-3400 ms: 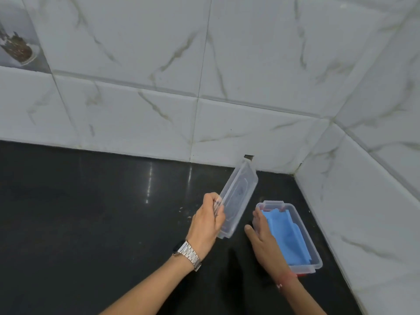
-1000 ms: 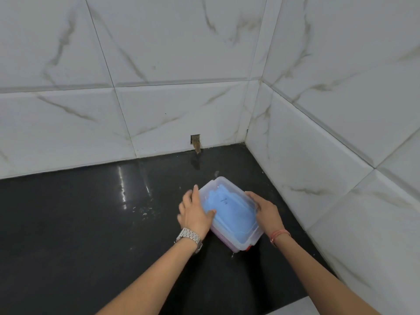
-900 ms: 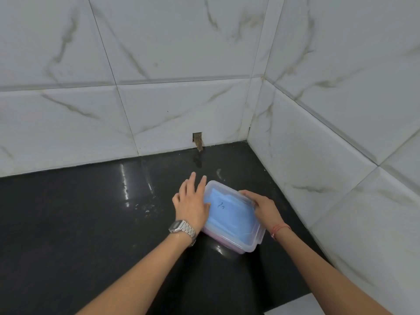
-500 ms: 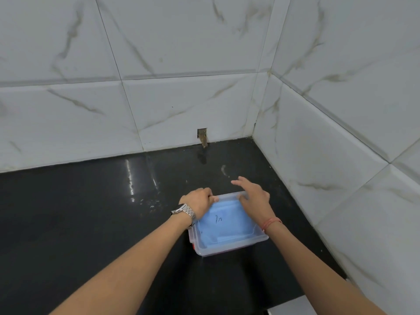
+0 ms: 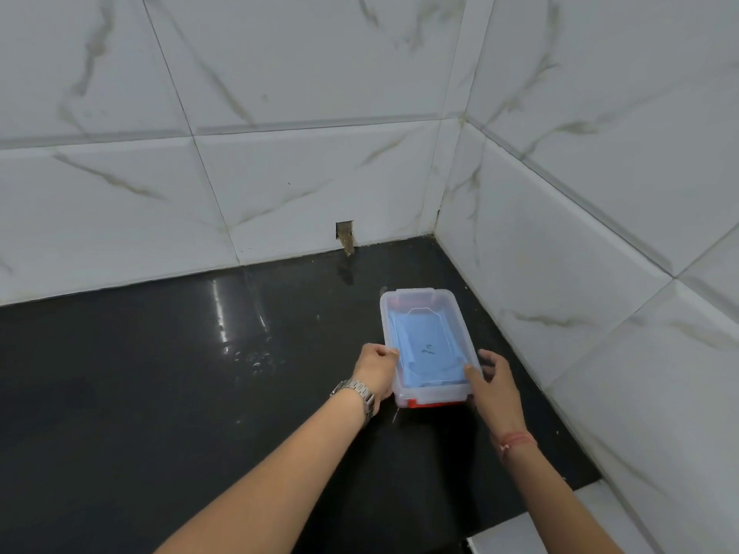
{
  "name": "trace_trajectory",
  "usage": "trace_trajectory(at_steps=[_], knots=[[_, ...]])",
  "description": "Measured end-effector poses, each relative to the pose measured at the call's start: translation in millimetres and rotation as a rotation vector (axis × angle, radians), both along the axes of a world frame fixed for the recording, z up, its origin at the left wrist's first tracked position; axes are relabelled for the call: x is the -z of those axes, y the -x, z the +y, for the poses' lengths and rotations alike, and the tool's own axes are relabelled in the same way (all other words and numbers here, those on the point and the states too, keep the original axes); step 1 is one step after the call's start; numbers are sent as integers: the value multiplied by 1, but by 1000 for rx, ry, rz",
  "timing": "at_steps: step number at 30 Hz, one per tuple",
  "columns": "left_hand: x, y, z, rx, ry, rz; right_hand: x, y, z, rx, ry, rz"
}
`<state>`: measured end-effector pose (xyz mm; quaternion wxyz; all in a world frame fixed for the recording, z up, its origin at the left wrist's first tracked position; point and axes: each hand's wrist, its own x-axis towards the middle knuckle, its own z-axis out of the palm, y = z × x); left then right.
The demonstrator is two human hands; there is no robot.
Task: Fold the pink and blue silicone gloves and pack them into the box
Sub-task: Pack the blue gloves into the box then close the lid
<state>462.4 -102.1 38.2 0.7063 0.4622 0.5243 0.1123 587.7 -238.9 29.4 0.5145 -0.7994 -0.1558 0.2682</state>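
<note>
The clear plastic box [image 5: 424, 305] stands on the black counter [image 5: 160, 373] near the wall corner, with its clear lid on top. Through the lid I see the folded blue glove [image 5: 426, 351]; a strip of pink-red shows at the box's near bottom edge and far end. My left hand [image 5: 376, 371] grips the box's left side near the front corner. My right hand [image 5: 494, 383] holds the right front corner, thumb on the lid's edge.
White marble-look tiled walls [image 5: 580, 253] close in the counter at the back and on the right. A small chipped hole [image 5: 344, 233] sits at the base of the back wall. The counter's front edge drops off at lower right.
The lid went from my left hand onto the box. Both hands turned the closed box, and it now lies lengthwise pointing away from me, with my hands at its near end.
</note>
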Motion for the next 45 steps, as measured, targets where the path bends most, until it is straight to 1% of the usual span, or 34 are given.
trace_trajectory(at_steps=[4,7,8,11,15,16,17,19,20,21,22,24,25,30,32,35,39,45], knots=[[-2,16,-6,78,109,-46,-3,-16,-14,-44,2,116],[0,18,-10,70,90,-78,-6,-21,-16,-51,-68,282],[1,18,-10,59,78,-88,-6,-22,-15,-47,-78,312],[1,15,-10,43,44,-106,-4,-25,-10,-38,-82,323],[-1,10,-12,12,2,-121,-4,-30,-2,-24,-103,283],[-2,8,-12,13,-67,-103,-4,-30,-1,-12,-103,273],[-2,7,-13,31,-219,-37,-4,-27,0,6,-98,268],[-3,3,-17,126,-699,177,-1,-17,0,42,-73,302],[-4,1,-20,195,-948,245,2,-10,-3,49,-73,364],[-4,0,-24,294,-1160,268,6,-4,-6,48,-98,451],[-5,0,-27,431,-1310,251,9,2,-9,45,-142,541],[-2,3,-35,690,-1449,177,13,8,-15,53,-233,655],[0,5,-38,754,-1499,167,13,10,-17,57,-266,682],[5,12,-45,811,-1777,278,8,13,-24,136,-445,813],[2,10,-46,807,-1835,304,5,15,-24,148,-493,832],[0,7,-48,761,-1817,296,4,20,-23,180,-501,824],[-3,5,-52,765,-1785,352,2,29,-17,188,-386,669],[-13,4,-60,748,-1571,391,2,33,-6,228,-350,586]])
